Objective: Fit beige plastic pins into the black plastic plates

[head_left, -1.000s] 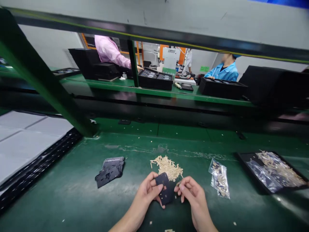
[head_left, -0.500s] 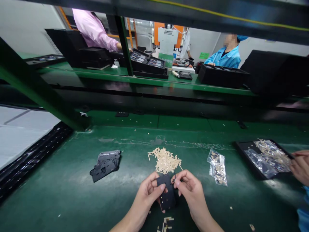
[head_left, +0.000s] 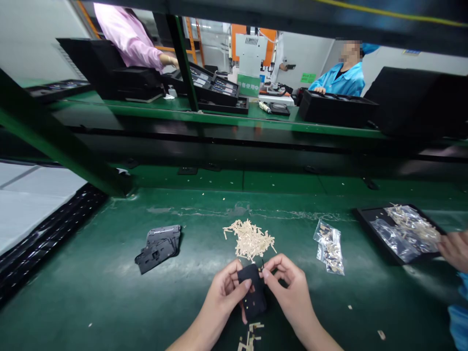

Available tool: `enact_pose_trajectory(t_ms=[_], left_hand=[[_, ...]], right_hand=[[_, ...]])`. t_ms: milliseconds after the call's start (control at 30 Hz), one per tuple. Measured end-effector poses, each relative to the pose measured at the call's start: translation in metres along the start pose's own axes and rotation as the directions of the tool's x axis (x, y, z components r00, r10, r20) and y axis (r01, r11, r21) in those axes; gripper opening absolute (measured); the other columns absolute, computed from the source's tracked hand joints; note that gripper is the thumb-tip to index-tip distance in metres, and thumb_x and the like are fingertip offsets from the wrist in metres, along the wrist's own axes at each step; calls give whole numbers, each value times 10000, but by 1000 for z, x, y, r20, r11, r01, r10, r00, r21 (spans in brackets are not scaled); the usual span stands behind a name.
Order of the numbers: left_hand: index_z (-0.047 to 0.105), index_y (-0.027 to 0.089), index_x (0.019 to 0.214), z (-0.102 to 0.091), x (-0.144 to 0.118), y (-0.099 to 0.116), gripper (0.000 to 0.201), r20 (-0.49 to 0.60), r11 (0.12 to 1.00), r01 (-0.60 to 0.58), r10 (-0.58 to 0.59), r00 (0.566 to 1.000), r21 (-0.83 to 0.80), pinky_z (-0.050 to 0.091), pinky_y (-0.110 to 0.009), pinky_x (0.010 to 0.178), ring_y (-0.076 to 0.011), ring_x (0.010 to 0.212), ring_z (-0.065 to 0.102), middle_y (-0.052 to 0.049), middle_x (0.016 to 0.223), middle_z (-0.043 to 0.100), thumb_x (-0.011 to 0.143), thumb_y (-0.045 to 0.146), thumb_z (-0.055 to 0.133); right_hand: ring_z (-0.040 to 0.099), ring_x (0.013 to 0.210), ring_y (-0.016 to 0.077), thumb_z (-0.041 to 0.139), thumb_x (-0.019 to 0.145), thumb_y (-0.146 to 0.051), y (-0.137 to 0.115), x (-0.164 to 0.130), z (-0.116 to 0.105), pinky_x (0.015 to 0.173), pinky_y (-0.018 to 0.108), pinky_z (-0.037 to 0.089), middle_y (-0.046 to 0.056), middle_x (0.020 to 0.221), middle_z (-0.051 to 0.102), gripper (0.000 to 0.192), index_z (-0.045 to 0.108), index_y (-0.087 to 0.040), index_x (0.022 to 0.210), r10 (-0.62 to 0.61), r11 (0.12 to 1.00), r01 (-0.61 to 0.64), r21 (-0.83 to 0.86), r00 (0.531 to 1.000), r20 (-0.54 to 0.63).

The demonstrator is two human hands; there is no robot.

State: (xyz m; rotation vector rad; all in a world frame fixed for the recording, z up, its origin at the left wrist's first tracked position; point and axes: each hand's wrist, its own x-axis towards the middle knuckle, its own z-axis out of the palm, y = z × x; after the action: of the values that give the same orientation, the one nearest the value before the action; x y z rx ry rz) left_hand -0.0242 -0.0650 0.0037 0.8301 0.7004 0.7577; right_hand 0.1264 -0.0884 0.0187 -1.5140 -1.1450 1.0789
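Near the pale strips [head_left: 252,240], left fingers [head_left: 240,291] clasp a black plate [head_left: 256,297] while right fingers [head_left: 278,263] pinch a thin dark piece [head_left: 262,263].

On the table [head_left: 91,287], see a strip pile [head_left: 252,240] behind a held panel [head_left: 257,297]. See plates [head_left: 160,247] left; bagged parts [head_left: 331,248], then a tray [head_left: 370,214], right.

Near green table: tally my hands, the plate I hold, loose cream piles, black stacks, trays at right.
Hands: 2, left hand, right hand
Black plate: 1
Cream piles: 2, large pile, small pile
Black stack: 1
Black tray: 1
Total: 7
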Motion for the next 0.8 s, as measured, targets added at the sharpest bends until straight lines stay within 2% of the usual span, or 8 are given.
enact_pose_trajectory(t_ms=[167, 333, 633, 800], left_hand=[[420, 161, 688, 2, -2, 3, 286, -35, 992, -32, 36, 999, 119, 412, -164, 422, -91, 521, 466, 24, 617, 484, 779, 348, 617], [404, 160, 633, 5, -3, 9, 335, -65, 972, -82, 99, 993, 219, 333, -167, 500, -79, 536, 386, 40, 576, 421, 761, 379, 624], [380, 171, 636, 4, -3, 8, 326, -54, 962, -64, 81, 995, 267, 292, -189, 518, -91, 552, 353, 42, 591, 384, 779, 371, 593], [378, 175, 645, 4, -4, 8, 319, -47, 968, -62, 76, 996, 244, 297, -196, 519, -96, 555, 363, 39, 597, 392, 777, 371, 591]], right_hand=[[497, 555, 113, 559, 774, -207, -3, -3, 1, 489, 212, 375, 2, 668, 563, 83, 540, -175, 700, -21, 998, 21, -67, 1000, 1], [475, 504, 100, 566, 767, -198, -3, -4, 3, 477, 209, 376, -9, 633, 565, 93, 546, -180, 678, -25, 995, 24, -96, 1000, -8], [480, 507, 101, 569, 761, -200, -6, -5, 4, 490, 210, 387, -14, 626, 567, 100, 547, -179, 666, -7, 989, 6, -147, 1000, -8], [485, 532, 108, 583, 772, -242, -7, -3, 2, 504, 216, 389, -7, 645, 571, 120, 560, -175, 675, 30, 995, -28, -93, 999, 28]])
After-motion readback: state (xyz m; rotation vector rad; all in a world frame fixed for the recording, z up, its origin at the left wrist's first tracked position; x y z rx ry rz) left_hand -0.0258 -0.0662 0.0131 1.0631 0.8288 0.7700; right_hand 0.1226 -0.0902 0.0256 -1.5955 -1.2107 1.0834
